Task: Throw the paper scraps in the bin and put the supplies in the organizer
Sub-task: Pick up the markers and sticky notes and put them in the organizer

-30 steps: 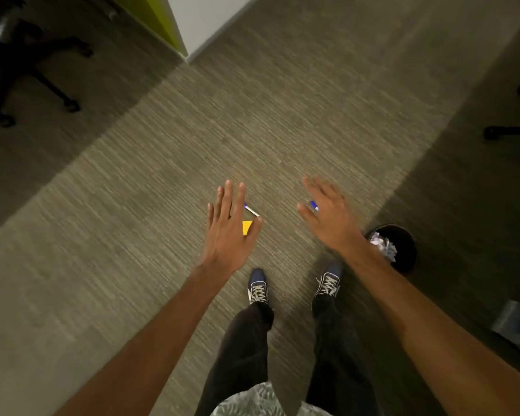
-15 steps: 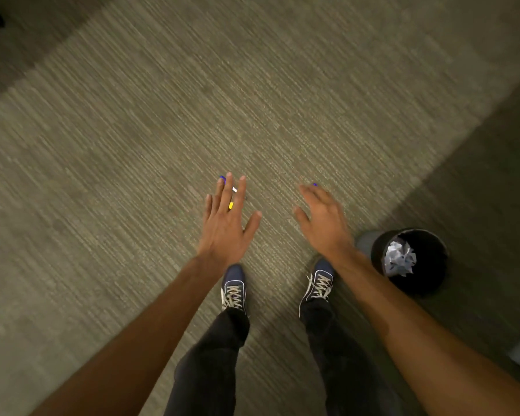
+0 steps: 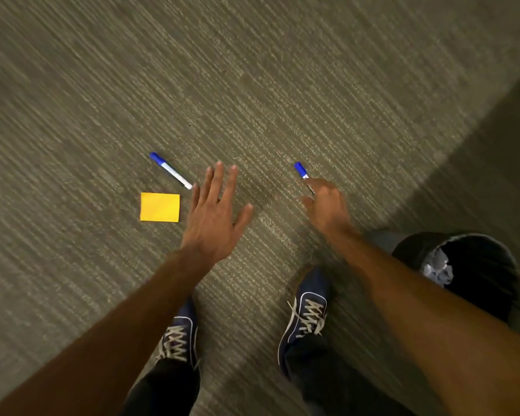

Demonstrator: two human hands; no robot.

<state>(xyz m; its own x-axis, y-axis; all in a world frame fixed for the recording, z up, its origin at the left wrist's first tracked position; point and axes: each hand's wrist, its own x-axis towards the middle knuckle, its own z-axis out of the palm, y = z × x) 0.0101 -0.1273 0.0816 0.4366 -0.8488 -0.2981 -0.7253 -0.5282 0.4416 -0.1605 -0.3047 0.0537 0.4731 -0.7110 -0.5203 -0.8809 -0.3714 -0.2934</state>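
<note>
Both hands are hanging spread and empty: right hand overlapping one blue-capped marker, left hand beside another marker and yellow sticky-note pad. A glancing touch could be rolling either marker away.

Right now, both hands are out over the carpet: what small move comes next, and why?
Probably close the right hand on the marker at its fingers. That hand partly covers the marker, while the open left hand holds nothing, beside the other marker and the yellow pad.
</note>
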